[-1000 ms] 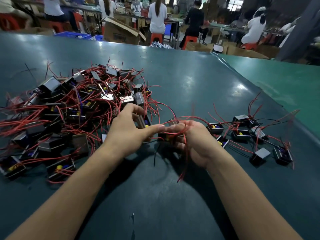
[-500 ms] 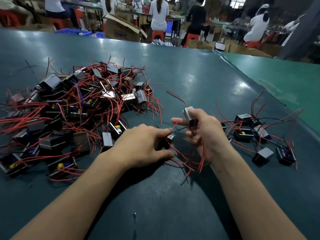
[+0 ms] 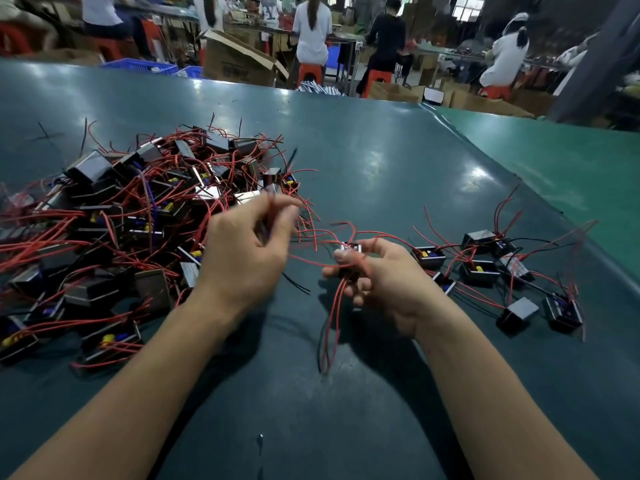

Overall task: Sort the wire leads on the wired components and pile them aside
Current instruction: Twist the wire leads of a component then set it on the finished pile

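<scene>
Right hand (image 3: 384, 275) grips component (image 3: 350, 249) — left hand (image 3: 247, 251) pinches leads (blurred).

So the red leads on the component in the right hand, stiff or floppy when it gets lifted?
Probably floppy. The red leads droop in loose curves below the right hand, which pinches the component, so they should dangle and swing. They would likely snag too: leads in the big pile are already tangled. The left hand seems to pull one strand.
</scene>
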Demonstrator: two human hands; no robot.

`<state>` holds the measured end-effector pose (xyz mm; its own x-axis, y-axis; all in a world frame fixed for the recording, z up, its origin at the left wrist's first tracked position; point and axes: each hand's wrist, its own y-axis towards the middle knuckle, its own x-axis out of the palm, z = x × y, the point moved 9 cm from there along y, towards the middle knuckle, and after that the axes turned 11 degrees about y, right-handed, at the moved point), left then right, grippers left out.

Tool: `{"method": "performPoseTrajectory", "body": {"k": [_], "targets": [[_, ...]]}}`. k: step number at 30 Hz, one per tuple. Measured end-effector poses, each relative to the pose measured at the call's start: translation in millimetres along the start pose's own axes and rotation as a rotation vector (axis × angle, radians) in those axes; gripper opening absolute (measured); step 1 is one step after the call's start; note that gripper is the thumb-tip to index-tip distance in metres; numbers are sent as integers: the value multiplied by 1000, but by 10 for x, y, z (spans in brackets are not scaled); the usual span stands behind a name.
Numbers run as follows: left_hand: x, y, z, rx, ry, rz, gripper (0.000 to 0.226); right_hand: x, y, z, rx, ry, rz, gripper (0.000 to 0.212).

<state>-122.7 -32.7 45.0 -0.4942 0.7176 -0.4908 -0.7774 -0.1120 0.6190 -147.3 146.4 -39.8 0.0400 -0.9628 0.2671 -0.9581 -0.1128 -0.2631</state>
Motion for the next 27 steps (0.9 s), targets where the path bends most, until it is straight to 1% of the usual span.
{"method": "performPoseTrajectory", "body": {"k": [1, 2, 3, 4, 5, 6, 7, 8, 9, 11, 14, 15, 17, 20, 22, 23, 25, 26, 27], "targets": [[139, -34, -16, -87, -117, -121, 24, 5, -1, 5, -1, -9, -14, 18], [269, -89, -33, -168, -173, -229, 29, 2, 0, 7, -12, -35, -27, 17], [367, -146, -60, -236, -193, -299, 33, -5, 6, -3, -40, -96, -29, 14], [425, -188, -98, -303, -212, -332, 37, -23, 12, -27, -85, -228, -13, 12], [445, -212, -149, -384, -245, -333, 40, -54, 17, -63, -140, -421, 23, 13], [445, -231, -205, -477, -303, -323, 42, -88, 19, -104, -191, -618, 72, 17], [452, -250, -253, -565, -381, -322, 42, -120, 17, -135, -225, -752, 113, 23], [472, -275, -276, -638, -453, -336, 40, -128, 6, -159, -240, -803, 125, 27], [495, -300, -273, -673, -495, -363, 37, -130, -2, -173, -247, -825, 116, 30], [533, -319, -231, -625, -464, -413, 33, -110, -24, -214, -277, -923, 103, 34], [574, -330, -193, -502, -327, -443, 32, -70, -20, -231, -287, -1064, 97, 33], [588, -339, -210, -493, -310, -443, 30, -38, -10, -220, -283, -1072, 73, 27], [607, -352, -242, -475, -274, -440, 27, 6, 6, -198, -268, -932, 19, 14], [613, -338, -270, -412, -182, -416, 20, 7, -5, -162, -223, -605, -48, 18], [598, -328, -300, -411, -173, -374, 11, 8, -10, -123, -181, -425, -77, 14], [597, -329, -313, -419, -181, -364, 9, 2, -6, -97, -152, -361, -74, 13], [604, -330, -317, -427, -243, -356, 7, 7, -2, -46, -95, -304, -72, 19], [606, -326, -305, -421, -279, -356, 5, 23, -3, -28, -76, -279, -80, 18], [606, -316, -291, -410, -304, -354, 2, 32, -2, -16, -65, -249, -90, 11]]}}
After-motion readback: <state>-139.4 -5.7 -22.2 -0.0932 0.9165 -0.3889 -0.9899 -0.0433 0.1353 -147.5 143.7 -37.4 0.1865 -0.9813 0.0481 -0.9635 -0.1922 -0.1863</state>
